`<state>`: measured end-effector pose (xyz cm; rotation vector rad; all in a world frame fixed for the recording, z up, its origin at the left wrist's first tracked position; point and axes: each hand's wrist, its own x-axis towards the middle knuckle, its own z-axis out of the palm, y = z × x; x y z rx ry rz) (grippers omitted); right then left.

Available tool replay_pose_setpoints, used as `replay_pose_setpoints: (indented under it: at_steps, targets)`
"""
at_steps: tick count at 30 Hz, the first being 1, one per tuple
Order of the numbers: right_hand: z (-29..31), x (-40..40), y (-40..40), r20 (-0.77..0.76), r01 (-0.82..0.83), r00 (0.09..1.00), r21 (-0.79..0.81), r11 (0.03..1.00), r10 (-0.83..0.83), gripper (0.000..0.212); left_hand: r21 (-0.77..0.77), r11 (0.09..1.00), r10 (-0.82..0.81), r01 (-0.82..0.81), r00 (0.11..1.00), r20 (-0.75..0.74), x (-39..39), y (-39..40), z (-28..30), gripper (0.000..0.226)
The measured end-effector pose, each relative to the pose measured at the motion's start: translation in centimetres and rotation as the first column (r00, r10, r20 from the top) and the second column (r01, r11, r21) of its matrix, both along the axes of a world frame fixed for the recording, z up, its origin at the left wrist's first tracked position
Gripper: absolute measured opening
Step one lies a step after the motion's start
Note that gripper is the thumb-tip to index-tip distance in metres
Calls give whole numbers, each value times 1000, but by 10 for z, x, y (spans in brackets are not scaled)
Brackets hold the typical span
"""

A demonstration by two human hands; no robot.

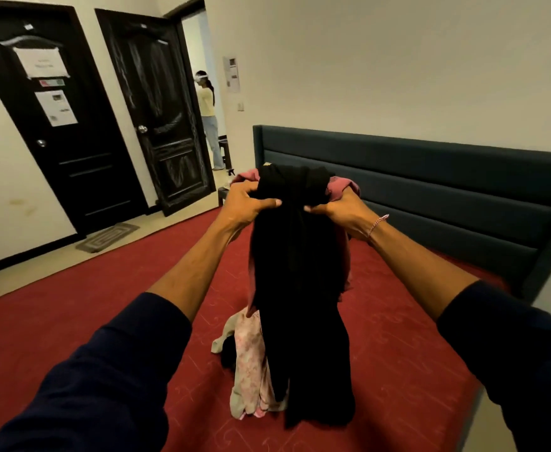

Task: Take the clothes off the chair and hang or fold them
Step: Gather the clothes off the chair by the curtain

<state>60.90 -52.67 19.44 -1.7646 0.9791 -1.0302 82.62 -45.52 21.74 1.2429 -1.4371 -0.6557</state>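
Note:
I hold a bundle of clothes up over the bed. A long black garment (295, 288) hangs from the bundle down to the red bedspread (88, 314). A pink garment (341, 187) is bunched behind the black one at the top. My left hand (244, 205) grips the bundle's left side, fingers curled into the cloth. My right hand (342, 212) grips its right side the same way. A pale floral garment (251, 363) lies crumpled on the bedspread at the foot of the hanging black cloth. No chair is in view.
A dark padded headboard (430, 190) stands at the right behind the bed. Two black doors (81, 141) are at the left, one swung open onto a doorway where a person (208, 119) stands. A grey mat (107, 238) lies on the floor.

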Motion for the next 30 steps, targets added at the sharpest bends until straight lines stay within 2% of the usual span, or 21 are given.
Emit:
replay_pose_setpoints:
  at_steps: [5,7,8,9,10,11,12,13,14,16,18,21,25,27,30]
  targets:
    - [-15,26,-41,169,-245,960,128,961,222,61,30,999,41,-41,999,-25,25,-24,-16,20]
    - [-40,36,-52,149,-347,936,226,910,319,54,126,991,56,-51,998,-30,35,-29,-36,22]
    - [-55,41,-56,116,-391,920,312,866,373,47,227,972,65,-58,998,-25,42,-33,-51,31]
    - [-72,44,-58,25,-355,926,391,849,376,35,358,932,58,-52,998,-4,51,-35,-66,39]
    - [-86,47,-56,-110,-285,922,457,843,372,19,511,859,23,-40,999,40,58,-34,-82,40]
    - [-103,50,-58,-281,-173,894,503,847,349,14,651,758,-40,-32,995,95,66,-33,-100,34]
    - [-122,52,-60,-435,-59,843,511,858,317,24,748,662,-97,-36,986,133,73,-31,-118,24]
    - [-142,55,-61,-528,0,780,538,843,337,29,801,597,-122,-42,982,143,77,-29,-136,20]
    - [-160,60,-61,-544,8,738,599,801,400,29,827,561,-118,-45,984,133,78,-23,-150,24]
    - [-187,69,-57,-535,-5,706,652,758,465,26,834,550,-84,-36,992,98,78,-16,-170,31]
    - [-201,80,-53,-573,-19,688,600,800,446,28,828,559,-82,-43,991,107,77,-10,-180,33]
    - [-198,96,-38,-622,-101,640,514,852,451,25,788,604,-90,-118,972,215,74,-3,-187,38]
    - [-197,117,-24,-655,-222,591,429,875,471,24,719,664,-54,-208,945,323,71,9,-193,51]
    - [-200,128,-14,-678,-296,572,354,887,462,33,674,685,-40,-278,908,416,73,19,-199,59]
    - [-200,149,8,-714,-391,567,205,897,411,33,580,713,-9,-394,822,569,84,42,-209,74]
